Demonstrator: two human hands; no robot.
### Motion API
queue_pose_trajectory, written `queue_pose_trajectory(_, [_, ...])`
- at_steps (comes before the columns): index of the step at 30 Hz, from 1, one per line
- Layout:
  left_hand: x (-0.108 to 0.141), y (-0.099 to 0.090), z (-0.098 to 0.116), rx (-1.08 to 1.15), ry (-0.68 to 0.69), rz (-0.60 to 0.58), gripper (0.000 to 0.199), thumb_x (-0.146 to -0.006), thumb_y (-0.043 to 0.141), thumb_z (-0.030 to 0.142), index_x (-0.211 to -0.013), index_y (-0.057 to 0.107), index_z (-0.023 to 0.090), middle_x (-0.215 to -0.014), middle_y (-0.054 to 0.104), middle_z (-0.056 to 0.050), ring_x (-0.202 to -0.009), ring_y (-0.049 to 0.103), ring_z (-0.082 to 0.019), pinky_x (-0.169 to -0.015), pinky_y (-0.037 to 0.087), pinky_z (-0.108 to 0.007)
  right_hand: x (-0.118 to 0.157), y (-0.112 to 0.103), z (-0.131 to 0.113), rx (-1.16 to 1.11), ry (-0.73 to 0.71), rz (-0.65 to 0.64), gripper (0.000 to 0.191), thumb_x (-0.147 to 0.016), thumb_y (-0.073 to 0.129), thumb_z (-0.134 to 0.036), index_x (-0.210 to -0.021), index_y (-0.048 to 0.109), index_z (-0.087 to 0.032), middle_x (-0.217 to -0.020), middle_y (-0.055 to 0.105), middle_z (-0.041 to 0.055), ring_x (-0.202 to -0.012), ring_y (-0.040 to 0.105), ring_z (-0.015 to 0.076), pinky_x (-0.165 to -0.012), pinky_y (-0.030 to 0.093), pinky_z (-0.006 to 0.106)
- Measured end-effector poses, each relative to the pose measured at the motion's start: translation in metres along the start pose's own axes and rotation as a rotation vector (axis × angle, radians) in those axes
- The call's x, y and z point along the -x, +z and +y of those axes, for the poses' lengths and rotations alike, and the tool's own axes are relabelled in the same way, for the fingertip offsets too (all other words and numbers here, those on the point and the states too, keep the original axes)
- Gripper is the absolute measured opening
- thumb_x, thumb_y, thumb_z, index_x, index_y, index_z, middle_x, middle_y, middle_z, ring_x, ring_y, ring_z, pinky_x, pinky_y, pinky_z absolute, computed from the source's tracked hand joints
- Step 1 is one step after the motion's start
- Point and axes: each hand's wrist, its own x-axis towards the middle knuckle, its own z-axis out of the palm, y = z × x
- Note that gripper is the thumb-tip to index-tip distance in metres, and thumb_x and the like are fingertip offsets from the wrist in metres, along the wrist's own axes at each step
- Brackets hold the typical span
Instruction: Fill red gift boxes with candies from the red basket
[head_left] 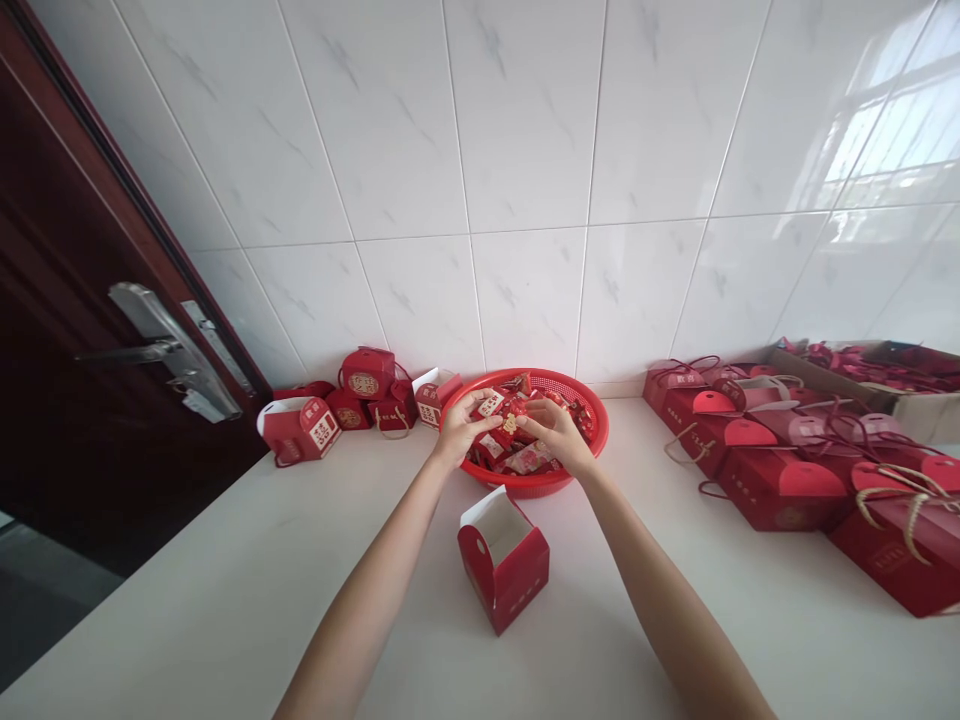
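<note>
Over a red plastic basket (pixel 536 488) heaped with red-wrapped candies (pixel 529 460), my two hands work close together. My left hand (pixel 461 430) is closed, thumb and fingers pinching a red-and-white wrapped candy (pixel 491 403). Facing it, my right hand (pixel 559 430) pinches a red wrapped candy with gold print (pixel 511 422); its fingertips are partly hidden behind the wrapper. Just in front of the basket, between my forearms, an open red gift box (pixel 504 565) stands on the white table, its flaps up and its pale inside showing.
At the back left, several red gift boxes (pixel 367 375) are grouped, one open box (pixel 300 430) among them. Rows of red boxes with cord handles (pixel 780 485) fill the right side. Behind them sits a cardboard carton (pixel 926 415). A tiled wall (pixel 525 300) borders the table; a dark door (pixel 90 250) is left.
</note>
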Motion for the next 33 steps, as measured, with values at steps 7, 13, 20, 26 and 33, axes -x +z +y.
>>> queue_pose_trajectory(7, [0.001, 0.0, 0.001, -0.019, -0.041, -0.009, 0.053, -0.06, 0.084, 0.032, -0.11, 0.072, 0.019, -0.122, 0.071, -0.008, -0.118, 0.063, -0.029, -0.102, 0.049, -0.042, 0.001, 0.002, -0.01, -0.19, 0.154, 0.002, 0.039, -0.058, 0.085, -0.042, -0.077, 0.059, -0.02, -0.075, 0.068, -0.0011, -0.066, 0.068, 0.0174, -0.067, 0.056, 0.032])
queue_pose_trajectory(13, [0.001, 0.0, 0.002, -0.002, -0.079, -0.111, 0.047, -0.063, 0.083, 0.039, -0.107, 0.078, 0.023, -0.127, 0.07, -0.008, -0.127, 0.058, -0.033, -0.108, 0.046, -0.044, -0.002, 0.005, -0.009, -0.288, 0.25, 0.047, 0.034, -0.057, 0.086, -0.035, -0.072, 0.059, -0.02, -0.07, 0.066, -0.0014, -0.058, 0.065, 0.0145, -0.059, 0.055, 0.028])
queue_pose_trajectory(20, [0.001, -0.002, 0.006, -0.064, -0.063, -0.235, 0.043, -0.07, 0.082, 0.039, -0.111, 0.077, 0.025, -0.128, 0.07, -0.007, -0.13, 0.056, -0.032, -0.11, 0.045, -0.045, -0.002, 0.008, -0.007, -0.297, 0.21, 0.032, 0.038, -0.056, 0.086, -0.039, -0.082, 0.068, -0.018, -0.075, 0.066, -0.0007, -0.063, 0.061, 0.0135, -0.061, 0.055, 0.028])
queue_pose_trajectory(26, [0.0, -0.001, 0.004, -0.057, -0.069, -0.177, 0.046, -0.08, 0.072, 0.037, -0.125, 0.069, 0.026, -0.142, 0.06, -0.005, -0.134, 0.053, -0.028, -0.111, 0.043, -0.039, -0.001, 0.007, -0.008, -0.274, 0.218, 0.113, 0.033, -0.057, 0.083, -0.039, -0.079, 0.069, -0.019, -0.074, 0.067, -0.0006, -0.063, 0.059, 0.0142, -0.056, 0.047, 0.026])
queue_pose_trajectory(33, [-0.008, -0.001, -0.013, -0.479, -0.073, 0.205, 0.032, -0.081, 0.054, 0.008, -0.107, 0.072, 0.016, -0.114, 0.075, -0.009, -0.113, 0.067, -0.022, -0.106, 0.047, -0.036, -0.006, 0.002, -0.005, -0.548, 0.214, 0.312, 0.024, -0.057, 0.079, -0.034, -0.069, 0.063, -0.022, -0.073, 0.066, -0.0016, -0.075, 0.064, 0.0175, -0.063, 0.052, 0.027])
